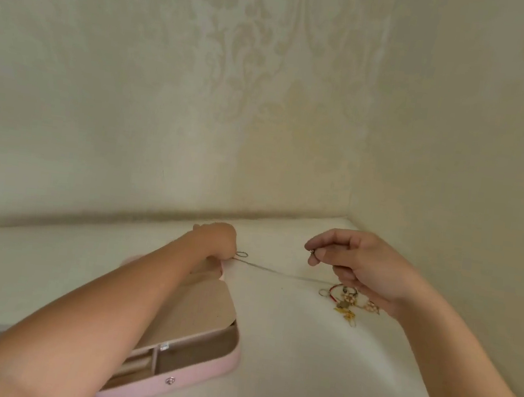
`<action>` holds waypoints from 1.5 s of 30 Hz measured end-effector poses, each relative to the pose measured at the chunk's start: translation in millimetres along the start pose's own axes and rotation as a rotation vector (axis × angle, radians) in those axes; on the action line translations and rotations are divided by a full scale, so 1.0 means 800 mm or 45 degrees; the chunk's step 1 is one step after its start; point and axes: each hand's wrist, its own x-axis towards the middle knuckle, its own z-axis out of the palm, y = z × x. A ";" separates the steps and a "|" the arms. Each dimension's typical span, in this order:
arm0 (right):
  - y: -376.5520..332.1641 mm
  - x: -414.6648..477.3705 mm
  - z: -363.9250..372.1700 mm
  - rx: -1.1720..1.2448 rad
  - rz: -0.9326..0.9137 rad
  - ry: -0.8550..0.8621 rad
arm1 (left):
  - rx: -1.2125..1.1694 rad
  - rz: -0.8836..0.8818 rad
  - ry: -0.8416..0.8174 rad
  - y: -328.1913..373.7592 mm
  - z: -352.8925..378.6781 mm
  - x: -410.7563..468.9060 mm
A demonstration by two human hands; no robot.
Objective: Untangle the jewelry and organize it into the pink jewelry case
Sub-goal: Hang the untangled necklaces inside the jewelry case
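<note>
— Pinching one end of a thin chain, the left hand holds it just past the far edge of the open pink case; the right hand nips a small stud between thumb and forefinger.

— Which step is this?

— Untangling, I'd say. The chain runs taut to the jewelry pile under the right hand, on the white table.

— And next?

— Probably freeing the chain's far end from the pile with a gentle pull, then laying it in a compartment.

— Any writing?

— None readable; only a snap button on the case front.

Thin metal chain, matt table
</note>
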 end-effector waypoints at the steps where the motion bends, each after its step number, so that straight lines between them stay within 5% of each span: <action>1: -0.004 -0.007 0.000 0.000 -0.004 -0.014 | -0.003 -0.008 -0.012 0.002 0.002 -0.001; 5: -0.009 -0.034 -0.003 0.038 0.030 0.041 | -0.355 -0.060 0.011 0.012 -0.004 -0.011; 8: -0.015 -0.051 -0.008 0.051 0.043 0.156 | -1.392 -0.191 -0.019 0.016 -0.026 -0.018; 12: -0.035 -0.074 -0.008 -0.085 0.042 0.189 | -2.718 -0.192 -0.330 0.002 -0.059 -0.048; 15: -0.046 -0.092 -0.002 -0.219 0.008 0.249 | -3.202 -0.237 -0.340 -0.007 -0.077 -0.069; 22: -0.053 -0.136 -0.010 -0.330 -0.036 0.419 | -2.275 -0.118 -0.395 -0.053 -0.076 -0.113; 30: -0.050 -0.176 0.017 -0.409 0.047 0.272 | -1.568 0.277 -0.384 -0.074 -0.090 -0.192; 38: -0.030 -0.187 0.117 0.025 -0.079 0.135 | -0.937 0.784 -0.534 -0.057 -0.115 -0.291; 45: -0.020 -0.184 0.177 0.468 -0.120 -0.113 | -0.664 0.956 -0.660 -0.038 -0.107 -0.330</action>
